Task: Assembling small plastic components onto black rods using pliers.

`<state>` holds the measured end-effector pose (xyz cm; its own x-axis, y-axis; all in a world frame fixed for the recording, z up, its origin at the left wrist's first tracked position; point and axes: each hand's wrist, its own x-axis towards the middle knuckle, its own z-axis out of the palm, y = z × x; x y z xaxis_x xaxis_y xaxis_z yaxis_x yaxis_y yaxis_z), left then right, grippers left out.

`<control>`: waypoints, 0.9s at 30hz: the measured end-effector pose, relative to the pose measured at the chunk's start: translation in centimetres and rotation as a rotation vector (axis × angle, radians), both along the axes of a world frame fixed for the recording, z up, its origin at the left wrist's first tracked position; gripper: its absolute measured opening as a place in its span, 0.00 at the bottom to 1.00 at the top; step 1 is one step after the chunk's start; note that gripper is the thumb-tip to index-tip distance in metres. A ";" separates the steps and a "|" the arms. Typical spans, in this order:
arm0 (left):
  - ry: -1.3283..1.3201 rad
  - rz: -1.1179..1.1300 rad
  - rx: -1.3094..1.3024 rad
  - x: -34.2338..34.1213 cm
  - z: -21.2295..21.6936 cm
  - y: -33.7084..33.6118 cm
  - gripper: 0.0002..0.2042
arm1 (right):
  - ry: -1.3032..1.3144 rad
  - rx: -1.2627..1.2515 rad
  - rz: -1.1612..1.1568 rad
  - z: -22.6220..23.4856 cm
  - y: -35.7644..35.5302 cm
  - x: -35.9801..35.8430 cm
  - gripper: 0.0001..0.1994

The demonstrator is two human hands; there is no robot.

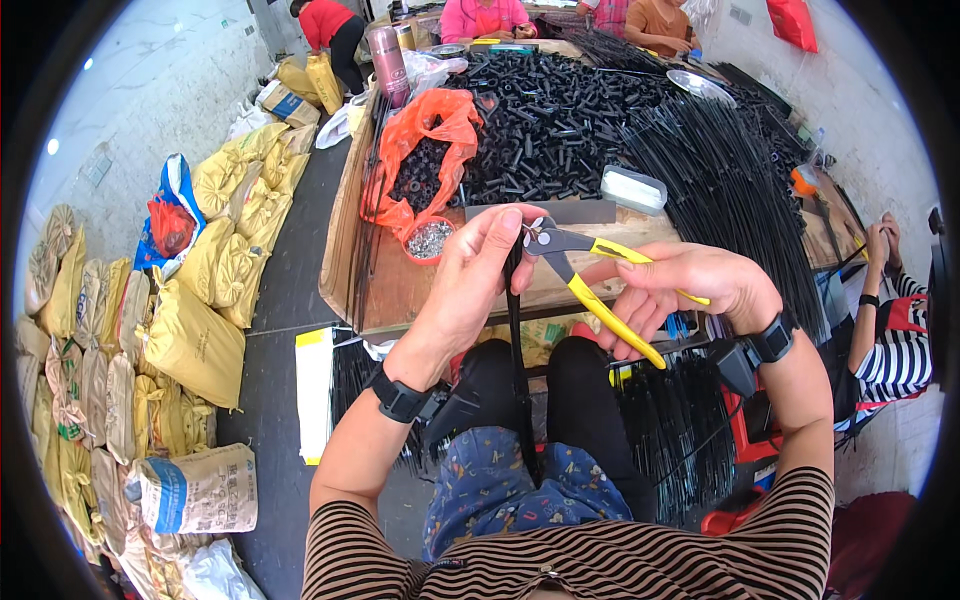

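Observation:
My right hand (pixel 705 283) is closed around the yellow handles of a pair of pliers (pixel 562 258), which are spread apart. The pliers' dark metal jaws meet my left fingertips above the table's near edge. My left hand (pixel 462 270) pinches the upper end of a long, thin black strip (pixel 516 345) at the jaws. That strip hangs down between my knees. Whether the jaws grip a small part at its top is too small to tell. Just left of my left hand stands a small red bowl (pixel 428 240) of tiny silvery metal pieces.
A heap of black plastic tube-like parts (pixel 545 125) covers the wooden table, beside an orange plastic bag (pixel 455 135) and a clear box (pixel 633 190). Long black rods (pixel 725 190) lie at right. Yellow sacks (pixel 195 340) line the left wall. Other people sit at the far side and right.

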<state>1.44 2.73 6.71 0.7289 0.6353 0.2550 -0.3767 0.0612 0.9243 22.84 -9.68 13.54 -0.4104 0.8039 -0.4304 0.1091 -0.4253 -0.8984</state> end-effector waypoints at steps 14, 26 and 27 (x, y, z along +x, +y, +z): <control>-0.064 -0.069 -0.091 -0.5 0.3 0.0 0.24 | -0.132 0.026 -0.051 -0.3 -0.5 -1.2 0.26; -0.055 -0.165 -0.114 -0.7 0.4 0.6 0.24 | -0.254 0.126 -0.130 0.4 -0.8 -1.8 0.27; -0.048 -0.176 -0.126 -0.7 0.4 0.6 0.23 | -0.258 0.139 -0.139 0.6 -0.7 -1.9 0.26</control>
